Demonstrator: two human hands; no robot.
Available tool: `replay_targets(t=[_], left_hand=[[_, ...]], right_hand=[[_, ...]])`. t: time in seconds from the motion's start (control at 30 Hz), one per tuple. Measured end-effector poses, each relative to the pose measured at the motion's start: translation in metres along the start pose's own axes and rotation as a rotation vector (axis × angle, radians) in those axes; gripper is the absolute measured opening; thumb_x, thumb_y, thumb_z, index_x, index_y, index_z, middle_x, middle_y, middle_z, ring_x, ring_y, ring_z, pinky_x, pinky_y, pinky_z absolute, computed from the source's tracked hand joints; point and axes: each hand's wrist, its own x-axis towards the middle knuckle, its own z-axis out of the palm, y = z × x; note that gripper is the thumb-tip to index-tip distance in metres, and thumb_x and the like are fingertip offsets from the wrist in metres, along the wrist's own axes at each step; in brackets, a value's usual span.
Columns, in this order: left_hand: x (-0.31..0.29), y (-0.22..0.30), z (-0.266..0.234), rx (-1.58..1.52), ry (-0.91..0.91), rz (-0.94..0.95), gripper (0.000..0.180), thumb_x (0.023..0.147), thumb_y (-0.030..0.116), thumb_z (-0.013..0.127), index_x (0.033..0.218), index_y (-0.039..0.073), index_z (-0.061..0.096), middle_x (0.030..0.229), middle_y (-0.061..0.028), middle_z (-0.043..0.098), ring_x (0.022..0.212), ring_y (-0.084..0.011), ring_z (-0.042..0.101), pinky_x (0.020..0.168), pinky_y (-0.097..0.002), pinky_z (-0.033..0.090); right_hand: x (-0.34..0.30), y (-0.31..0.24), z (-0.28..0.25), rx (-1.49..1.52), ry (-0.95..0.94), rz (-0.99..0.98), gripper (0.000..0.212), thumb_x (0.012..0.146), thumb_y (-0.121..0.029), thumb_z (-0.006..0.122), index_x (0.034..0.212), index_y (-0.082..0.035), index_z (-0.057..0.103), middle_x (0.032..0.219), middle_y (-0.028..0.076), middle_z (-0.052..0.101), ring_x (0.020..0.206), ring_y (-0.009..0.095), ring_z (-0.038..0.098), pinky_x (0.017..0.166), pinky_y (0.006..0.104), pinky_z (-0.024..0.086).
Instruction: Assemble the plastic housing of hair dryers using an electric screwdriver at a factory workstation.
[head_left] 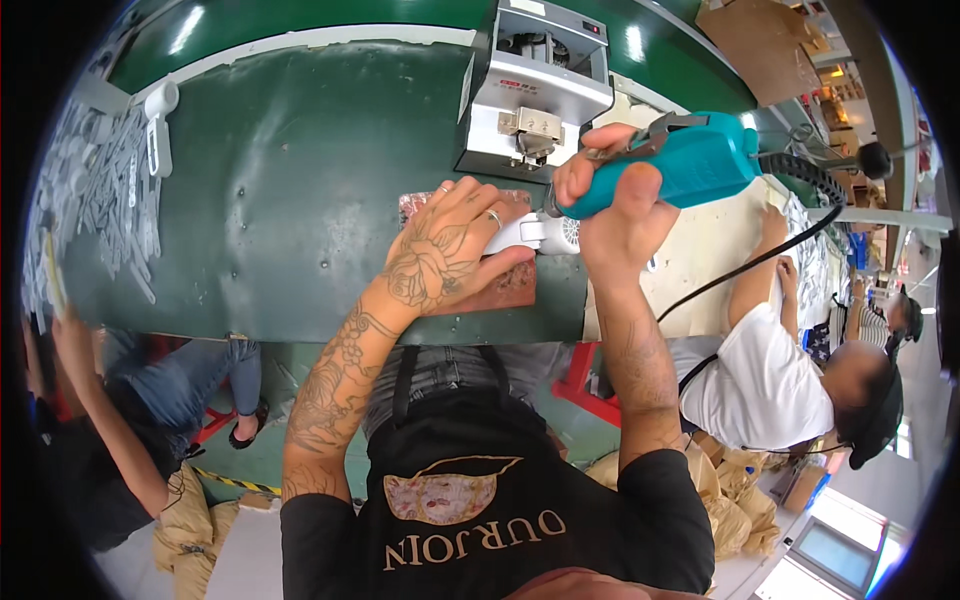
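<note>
My left hand (435, 250) is closed over a white plastic handheld fan (520, 235), pressing it down on a reddish block (512, 290). The fan's round, slotted head (568, 237) sticks out to the right of my fingers; its handle is mostly hidden under the palm. In my right hand (622, 205) is a teal corded electric screwdriver (690, 165), held nearly level with fingers and thumb wrapped round its body. Its tip points left, close above the fan; whether it touches is hard to tell.
Behind the block stands a grey-and-white screw feeder (535, 95). White plastic parts (110, 190) are heaped at the left on the green tabletop (300, 180). A black cable (745, 262) loops down at the right. Co-workers sit on both sides, one in a white shirt (765, 385).
</note>
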Motion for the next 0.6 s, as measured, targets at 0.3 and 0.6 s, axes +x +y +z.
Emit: replay_targets(t=[0.3, 0.6], left_hand=[[0.0, 0.002, -0.002, -0.021, 0.008, -0.007, 0.044, 0.09, 0.038, 0.069, 0.12, 0.007, 0.066, 0.107, -0.009, 0.063, 0.104, -0.0281, 0.058, 0.094, -0.0432, 0.046], [0.004, 0.008, -0.003, 0.005, -0.002, -0.041, 0.04, 0.086, 0.036, 0.074, 0.107, 0.003, 0.067, 0.108, -0.0115, 0.06, 0.101, -0.0331, 0.056, 0.093, -0.0442, 0.047]], right_hand=[[-0.004, 0.004, -0.001, -0.013, -0.066, 0.025, 0.068, 0.09, -0.059, 0.069, 0.105, 0.005, 0.057, 0.069, 0.01, 0.056, 0.061, 0.019, 0.054, 0.059, 0.0344, 0.047], [-0.007, 0.017, -0.002, 0.021, -0.102, -0.001, 0.052, 0.095, -0.05, 0.067, 0.095, -0.001, 0.051, 0.071, 0.009, 0.055, 0.061, 0.019, 0.053, 0.058, 0.0347, 0.047]])
